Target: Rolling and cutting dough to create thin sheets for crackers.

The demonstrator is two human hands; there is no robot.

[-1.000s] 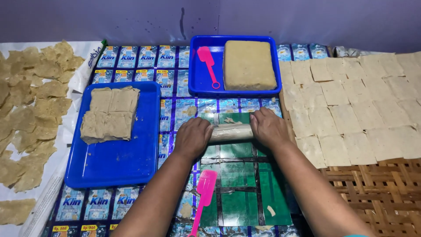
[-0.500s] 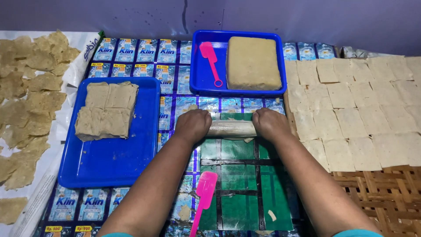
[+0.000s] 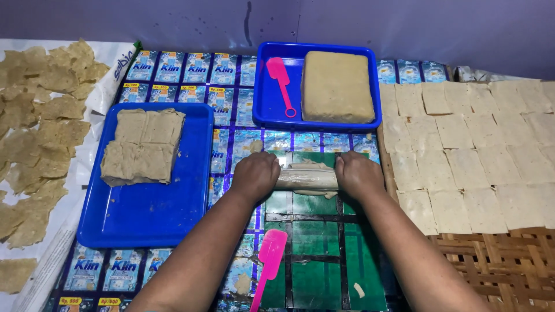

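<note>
Left hand (image 3: pixel 256 175) and right hand (image 3: pixel 357 174), palms down, fingers curled over ends of a pale cylindrical roller (image 3: pixel 306 179), flattening beige dough (image 3: pixel 308 167) on green taped board (image 3: pixel 324 242); pink plastic spatula (image 3: pixel 269 254) within reach

Both ends of the roller (image 3: pixel 306 178) were covered by the left hand (image 3: pixel 256 175) and right hand (image 3: pixel 358 173); the fingers curled under, out of sight. The dough (image 3: pixel 304 167) beneath showed only as thin edges around the roller. Both forearms ran off the bottom edge. The lower pink spatula (image 3: pixel 269 254) was partly cut off at the bottom. The woven mat (image 3: pixel 497 260) and the rows of flat squares (image 3: pixel 480 144) continued past the right edge; the irregular dried sheets (image 3: pixel 34 127) past the left.
</note>
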